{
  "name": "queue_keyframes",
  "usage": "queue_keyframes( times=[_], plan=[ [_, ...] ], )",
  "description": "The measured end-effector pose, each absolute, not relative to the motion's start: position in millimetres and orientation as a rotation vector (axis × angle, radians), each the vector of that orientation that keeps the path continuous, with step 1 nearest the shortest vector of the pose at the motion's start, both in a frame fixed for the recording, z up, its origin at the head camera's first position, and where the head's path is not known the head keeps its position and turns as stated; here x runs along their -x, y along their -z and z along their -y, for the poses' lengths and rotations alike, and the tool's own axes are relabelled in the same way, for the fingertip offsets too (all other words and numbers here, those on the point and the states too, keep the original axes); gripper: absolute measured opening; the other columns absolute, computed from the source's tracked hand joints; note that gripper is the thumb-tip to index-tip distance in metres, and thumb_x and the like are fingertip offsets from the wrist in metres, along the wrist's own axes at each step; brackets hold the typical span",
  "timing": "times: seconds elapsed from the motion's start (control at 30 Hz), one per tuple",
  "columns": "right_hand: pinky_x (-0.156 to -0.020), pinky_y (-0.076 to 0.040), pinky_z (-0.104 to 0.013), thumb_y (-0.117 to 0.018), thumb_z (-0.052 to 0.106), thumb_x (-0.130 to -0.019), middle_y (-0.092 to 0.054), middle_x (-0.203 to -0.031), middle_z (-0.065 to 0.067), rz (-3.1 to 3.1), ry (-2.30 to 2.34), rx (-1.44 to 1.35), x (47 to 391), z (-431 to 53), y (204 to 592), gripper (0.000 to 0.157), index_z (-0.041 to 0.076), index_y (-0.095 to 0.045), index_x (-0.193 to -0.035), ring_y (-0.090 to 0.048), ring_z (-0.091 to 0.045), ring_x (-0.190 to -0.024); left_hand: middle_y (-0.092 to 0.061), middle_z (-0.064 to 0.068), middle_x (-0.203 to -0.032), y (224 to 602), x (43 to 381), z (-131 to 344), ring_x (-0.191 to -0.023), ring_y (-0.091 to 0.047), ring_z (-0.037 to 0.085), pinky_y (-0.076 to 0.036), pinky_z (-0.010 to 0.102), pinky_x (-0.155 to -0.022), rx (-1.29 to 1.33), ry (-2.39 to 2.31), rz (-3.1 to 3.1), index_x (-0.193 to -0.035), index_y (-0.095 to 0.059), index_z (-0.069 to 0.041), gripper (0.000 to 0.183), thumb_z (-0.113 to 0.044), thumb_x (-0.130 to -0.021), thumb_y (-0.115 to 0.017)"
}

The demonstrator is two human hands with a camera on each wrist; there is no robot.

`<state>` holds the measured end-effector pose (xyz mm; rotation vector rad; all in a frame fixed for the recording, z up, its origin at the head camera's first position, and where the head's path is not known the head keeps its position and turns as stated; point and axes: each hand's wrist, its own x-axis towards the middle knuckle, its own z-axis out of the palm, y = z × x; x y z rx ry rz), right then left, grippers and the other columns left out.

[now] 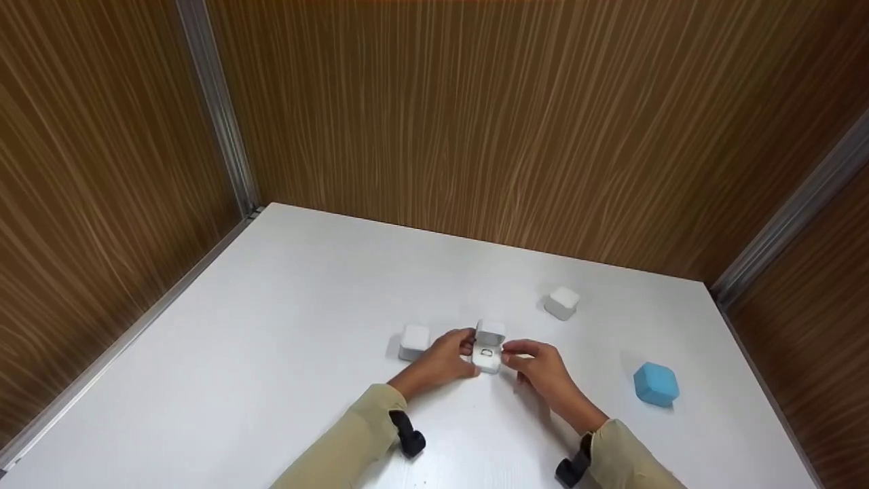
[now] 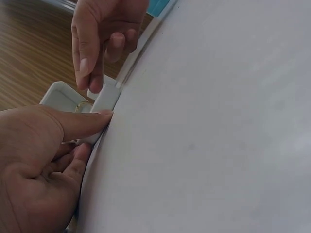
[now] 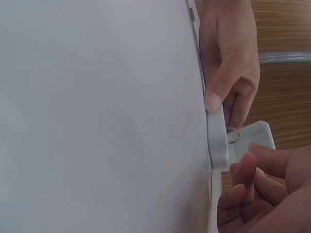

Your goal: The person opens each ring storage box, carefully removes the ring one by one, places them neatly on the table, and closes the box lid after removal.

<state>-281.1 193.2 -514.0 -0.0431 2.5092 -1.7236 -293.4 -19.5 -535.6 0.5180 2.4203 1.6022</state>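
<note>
A white ring box [image 1: 487, 367] stands on the table with its lid [image 1: 490, 329] raised. A thin gold ring [image 2: 83, 103] sits upright in the box. My left hand [image 1: 442, 358] grips the base from the left, its thumb along the front side, as the right wrist view also shows on the box [image 3: 217, 141]. My right hand [image 1: 543, 369] hovers at the right side of the box, thumb and forefinger close together beside it. Nothing shows between those fingertips, and the other fingers are loosely bent.
A closed white box [image 1: 415, 339] stands just left of my left hand. Another white box [image 1: 562, 303] is farther back to the right, and a blue box [image 1: 656, 384] stands at the right. Wood-grain panels [image 1: 475, 122] enclose the white table [image 1: 305, 305] at the back and sides.
</note>
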Motion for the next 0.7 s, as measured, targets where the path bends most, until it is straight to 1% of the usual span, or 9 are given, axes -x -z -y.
queue_keyframes(
  times=[0.13, 0.3, 0.53, 0.7],
  plan=[
    [-0.048, -0.04, -0.026, -0.075, 0.006, -0.087, -0.073, -0.1, -0.011, -2.518, 1.737, 0.009, 278, -185, 514, 0.023, -0.002, -0.073, -0.108, -0.049, -0.014, -0.052, -0.062, 0.012, -0.129, 535, 293, 20, -0.115, -0.062, 0.021, -0.05, 0.032, -0.1, -0.518, -1.604, -2.412, -0.144, -0.049, 0.0, 0.068, -0.002, -0.082, -0.076],
    [-0.046, -0.039, -0.025, -0.074, 0.003, -0.086, -0.073, -0.091, -0.008, -2.544, 1.753, -0.03, 276, -177, 513, 0.017, 0.0, -0.076, -0.102, -0.047, -0.012, -0.049, -0.062, 0.01, -0.126, 536, 293, 19, -0.114, -0.062, 0.019, -0.05, 0.032, -0.099, -0.524, -1.573, -2.445, -0.144, -0.049, 0.0, 0.067, -0.004, -0.083, -0.076],
    [-0.049, -0.042, -0.023, -0.073, 0.0, -0.085, -0.073, -0.092, -0.011, -2.649, 1.71, 0.026, 274, -167, 514, 0.011, 0.0, -0.076, -0.096, -0.051, -0.013, -0.053, -0.061, 0.01, -0.127, 536, 290, 22, -0.113, -0.06, 0.019, -0.049, 0.031, -0.098, -0.557, -1.537, -2.49, -0.141, -0.051, -0.002, 0.065, -0.007, -0.082, -0.077],
    [-0.05, -0.043, -0.023, -0.072, -0.004, -0.083, -0.074, -0.093, -0.013, -2.69, 1.681, 0.049, 274, -162, 514, 0.012, -0.001, -0.076, -0.094, -0.055, -0.016, -0.057, -0.06, 0.011, -0.128, 536, 289, 22, -0.114, -0.06, 0.02, -0.048, 0.032, -0.098, -0.559, -1.535, -2.497, -0.141, -0.052, -0.002, 0.064, -0.007, -0.083, -0.077]
  ],
)
